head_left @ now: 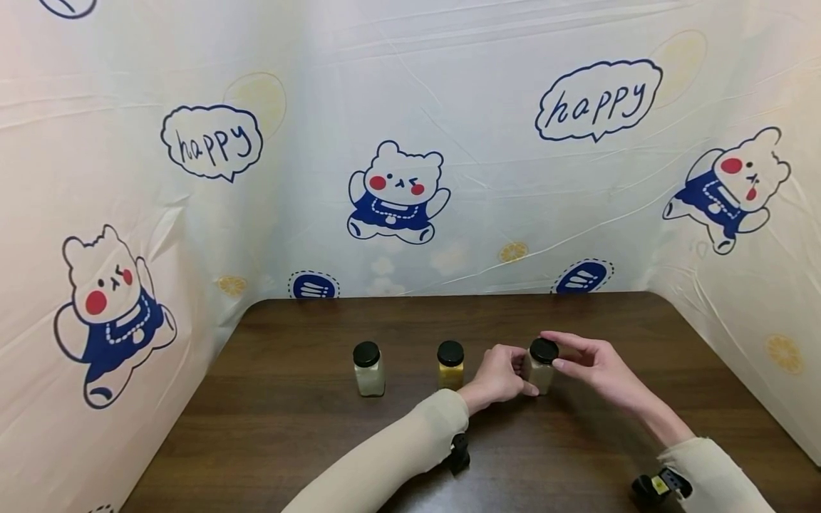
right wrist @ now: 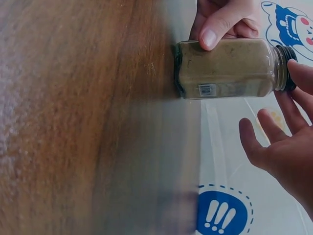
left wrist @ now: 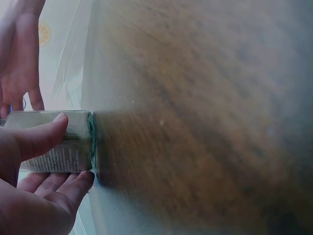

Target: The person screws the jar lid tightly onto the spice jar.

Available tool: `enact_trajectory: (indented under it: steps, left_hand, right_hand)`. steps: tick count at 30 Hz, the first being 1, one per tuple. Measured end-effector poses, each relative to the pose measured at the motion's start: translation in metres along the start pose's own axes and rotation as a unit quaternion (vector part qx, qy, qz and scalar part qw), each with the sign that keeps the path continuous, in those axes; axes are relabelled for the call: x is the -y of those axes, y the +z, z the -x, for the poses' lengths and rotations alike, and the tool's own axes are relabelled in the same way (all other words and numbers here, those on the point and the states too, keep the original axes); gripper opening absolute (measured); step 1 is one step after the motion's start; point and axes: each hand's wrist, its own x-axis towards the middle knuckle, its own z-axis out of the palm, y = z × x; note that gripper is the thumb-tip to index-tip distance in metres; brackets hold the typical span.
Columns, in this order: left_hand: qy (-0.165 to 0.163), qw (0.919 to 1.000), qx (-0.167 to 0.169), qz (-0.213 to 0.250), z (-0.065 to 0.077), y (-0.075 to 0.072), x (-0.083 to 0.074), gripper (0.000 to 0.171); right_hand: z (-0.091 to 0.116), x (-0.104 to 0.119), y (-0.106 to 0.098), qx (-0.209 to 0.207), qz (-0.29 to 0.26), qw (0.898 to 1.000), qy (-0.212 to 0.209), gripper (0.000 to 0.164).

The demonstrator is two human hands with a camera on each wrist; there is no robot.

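Observation:
A square glass jar (head_left: 541,377) of greyish-tan powder stands upright on the table at the right, with a black lid (head_left: 544,350). My left hand (head_left: 502,374) grips the body of this jar, thumb (left wrist: 46,134) on one face and fingers on the opposite side. With thumb and fingers, my right hand (head_left: 593,362) pinches the black lid from the right. In the right wrist view, threads of the glass neck (right wrist: 280,68) show below the lid, and a small barcode label sits on the jar's side. Its other fingers spread away from the glass.
Left of my hands stands a black-lidded jar of yellow powder (head_left: 451,375), partly behind the left wrist. Farther left is a jar with pale contents (head_left: 370,380). The dark wooden table (head_left: 269,427) is bordered by a printed curtain (head_left: 398,92) at the back and sides.

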Motion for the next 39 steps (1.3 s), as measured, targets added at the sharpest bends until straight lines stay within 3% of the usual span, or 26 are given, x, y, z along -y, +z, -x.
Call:
enact_trajectory:
  steps: [10,20,27,29,33,36,39]
  left_hand:
    - [-0.004,1.0000,0.001,-0.006,0.000,0.000,-0.001,0.042]
    - [0.000,1.0000,0.006,-0.004,0.000,0.000,0.000,0.035]
    - [0.006,1.0000,0.007,-0.001,0.001,-0.002,0.000,0.037]
    - [0.009,0.9999,0.004,-0.003,0.001,-0.002,-0.001,0.037]
    - [0.012,0.9999,0.000,-0.011,0.000,-0.001,0.000,0.038]
    - [0.009,0.9999,0.004,-0.013,-0.001,-0.001,0.001,0.037]
    - [0.007,0.9999,0.008,-0.012,-0.001,-0.002,0.000,0.038]
  right_hand:
    - [-0.001,0.005,0.007,-0.038,0.070,0.995,-0.055,0.044]
    - [-0.002,0.009,0.013,-0.068,0.138,0.986,-0.063,0.047]
    - [-0.004,0.010,0.017,-0.078,0.152,0.982,-0.077,0.051]
    - [-0.003,0.009,0.016,-0.070,0.138,0.985,-0.076,0.056]
    - [-0.002,0.002,0.008,-0.012,0.026,0.998,-0.062,0.062]
    - [-0.001,-0.003,0.000,0.038,-0.064,0.996,-0.045,0.059]
    - [-0.001,-0.004,-0.005,0.064,-0.091,0.993,-0.038,0.054]
